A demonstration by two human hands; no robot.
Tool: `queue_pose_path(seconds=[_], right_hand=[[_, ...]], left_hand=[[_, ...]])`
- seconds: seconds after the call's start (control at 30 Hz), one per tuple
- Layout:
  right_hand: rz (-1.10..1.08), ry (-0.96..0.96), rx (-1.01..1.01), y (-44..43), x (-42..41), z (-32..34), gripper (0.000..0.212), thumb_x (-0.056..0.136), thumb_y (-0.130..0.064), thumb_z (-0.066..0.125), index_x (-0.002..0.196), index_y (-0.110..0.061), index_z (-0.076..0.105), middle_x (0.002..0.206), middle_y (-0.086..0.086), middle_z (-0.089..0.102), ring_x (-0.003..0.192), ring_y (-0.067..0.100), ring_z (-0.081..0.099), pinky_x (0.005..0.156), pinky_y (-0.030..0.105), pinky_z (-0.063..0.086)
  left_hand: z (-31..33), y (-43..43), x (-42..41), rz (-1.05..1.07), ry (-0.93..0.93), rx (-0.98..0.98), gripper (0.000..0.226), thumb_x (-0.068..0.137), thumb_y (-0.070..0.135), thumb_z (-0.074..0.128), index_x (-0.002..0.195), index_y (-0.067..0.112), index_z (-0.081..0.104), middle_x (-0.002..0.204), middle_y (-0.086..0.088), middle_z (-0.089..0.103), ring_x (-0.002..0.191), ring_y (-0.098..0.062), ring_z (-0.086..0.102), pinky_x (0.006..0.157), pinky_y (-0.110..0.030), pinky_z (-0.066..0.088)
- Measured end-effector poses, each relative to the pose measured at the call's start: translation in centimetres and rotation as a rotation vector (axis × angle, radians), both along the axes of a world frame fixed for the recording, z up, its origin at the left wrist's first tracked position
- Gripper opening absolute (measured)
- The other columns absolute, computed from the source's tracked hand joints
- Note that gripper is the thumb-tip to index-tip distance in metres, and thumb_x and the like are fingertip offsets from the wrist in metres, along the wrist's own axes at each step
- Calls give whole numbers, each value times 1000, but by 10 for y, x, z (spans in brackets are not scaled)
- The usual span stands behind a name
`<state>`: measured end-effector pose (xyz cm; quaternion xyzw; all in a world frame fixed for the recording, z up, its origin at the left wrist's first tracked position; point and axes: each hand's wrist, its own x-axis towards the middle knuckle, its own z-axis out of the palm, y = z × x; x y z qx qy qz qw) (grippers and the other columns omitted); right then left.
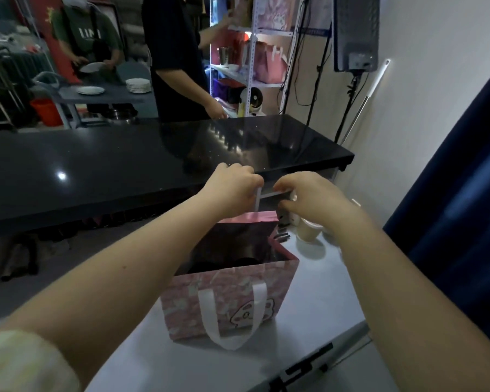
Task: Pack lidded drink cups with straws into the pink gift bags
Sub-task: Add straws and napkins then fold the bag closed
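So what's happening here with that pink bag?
A person is standing over an open pink gift bag on a white table. Both the left hand and the right hand are closed on the bag's far white ribbon handle, holding it up above the opening. The near handle hangs down the front. The bag's inside is too dark to see. A drink cup waits on the table just beyond the bag.

Dim room, counter glare, warped edges
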<state>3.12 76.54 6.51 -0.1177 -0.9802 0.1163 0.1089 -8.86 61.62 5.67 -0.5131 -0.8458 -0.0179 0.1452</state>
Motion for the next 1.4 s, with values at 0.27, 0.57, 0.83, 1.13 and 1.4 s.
queue_pose_path(seconds=[0.27, 0.57, 0.83, 1.13, 1.4], right_hand=[[24, 58, 50, 45, -26, -10, 30, 85, -21, 66, 114, -29, 66, 112, -5, 65, 111, 17, 50, 89, 38, 47], [158, 19, 4, 90, -63, -80, 31, 84, -17, 66, 115, -23, 67, 111, 0, 67, 108, 25, 52, 88, 41, 47], [248, -133, -106, 115, -95, -150, 38, 81, -8, 58, 115, -24, 66, 111, 0, 65, 107, 26, 50, 84, 38, 47], [289, -289, -161, 120, -125, -206, 41, 86, -12, 55, 124, -27, 61, 121, 1, 59, 114, 26, 46, 89, 38, 43], [320, -318, -52, 110, -155, -239, 39, 93, -26, 53, 132, -27, 52, 130, 4, 52, 120, 32, 40, 94, 41, 34]], left_hand=[[-6, 35, -40, -101, 230, -181, 35, 94, 30, 46, 128, 28, 53, 123, 1, 56, 114, -23, 51, 89, -39, 42], [-48, 59, -67, -113, 13, -305, 39, 88, 40, 57, 125, 30, 57, 120, 2, 56, 110, -22, 52, 78, -33, 44], [-64, 84, -88, -146, -39, -509, 44, 87, 41, 58, 130, 31, 52, 122, 3, 56, 111, -23, 54, 83, -39, 49], [-100, 94, -105, -165, -191, -618, 47, 91, 38, 54, 136, 33, 45, 127, 4, 52, 116, -21, 49, 90, -37, 46], [-132, 91, -122, -160, -290, -738, 54, 93, 33, 53, 144, 30, 36, 136, 1, 45, 121, -23, 45, 85, -36, 44]])
